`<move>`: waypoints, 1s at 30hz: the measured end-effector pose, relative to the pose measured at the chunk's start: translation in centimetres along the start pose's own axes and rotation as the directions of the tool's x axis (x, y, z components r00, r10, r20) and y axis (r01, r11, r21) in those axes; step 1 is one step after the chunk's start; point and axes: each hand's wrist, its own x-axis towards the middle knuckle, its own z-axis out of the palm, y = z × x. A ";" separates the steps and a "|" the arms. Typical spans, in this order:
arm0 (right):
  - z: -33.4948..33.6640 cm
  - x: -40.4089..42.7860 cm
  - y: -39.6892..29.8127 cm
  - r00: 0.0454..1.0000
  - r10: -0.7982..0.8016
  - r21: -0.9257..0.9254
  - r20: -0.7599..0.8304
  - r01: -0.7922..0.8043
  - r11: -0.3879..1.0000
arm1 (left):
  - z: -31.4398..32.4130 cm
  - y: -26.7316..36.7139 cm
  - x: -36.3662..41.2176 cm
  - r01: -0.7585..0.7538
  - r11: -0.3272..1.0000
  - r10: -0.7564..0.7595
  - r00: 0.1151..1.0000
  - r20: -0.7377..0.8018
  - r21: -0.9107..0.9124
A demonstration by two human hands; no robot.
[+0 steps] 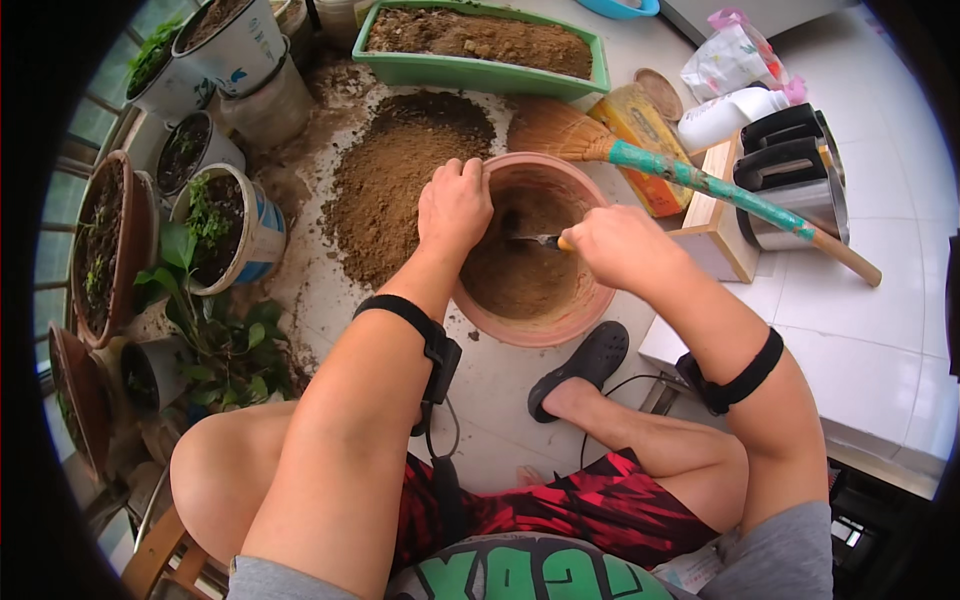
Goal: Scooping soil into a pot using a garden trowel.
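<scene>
A round terracotta-coloured pot (534,334) stands on the floor before me, with brown soil (517,281) low inside it. My left hand (456,199) grips the pot's rim at its upper left. In my right hand (622,244), over the right side of the pot, is a small tool with an orange-yellow handle (564,244). Its metal blade (534,239) points left into the pot; the tip's exact shape is hard to make out. Left of the pot, a heap of loose brown soil (382,180) lies on the tiles, partly behind my left hand and forearm.
A green planter (480,75) of soil stands beyond the heap. Potted plants (217,225) line the left side. A broom (697,180) slants from behind the pot across a wooden box (716,225) and steel kettles (795,195) at right. My shoe (592,360) is near the pot.
</scene>
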 end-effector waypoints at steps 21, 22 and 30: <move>-3.2 0.8 1.4 0.910 0.368 0.124 0.190 -0.394 0.911 | -0.2 0.2 0.0 0.007 1.000 -0.007 1.000 0.009 0.025; -2.6 1.3 1.3 0.892 0.391 0.133 0.229 -0.426 0.895 | 0.0 0.2 0.0 0.005 1.000 -0.005 1.000 0.008 0.021; -3.0 1.7 1.8 0.848 0.447 0.151 0.286 -0.500 0.853 | -0.3 0.2 0.2 0.013 1.000 -0.013 1.000 0.000 0.013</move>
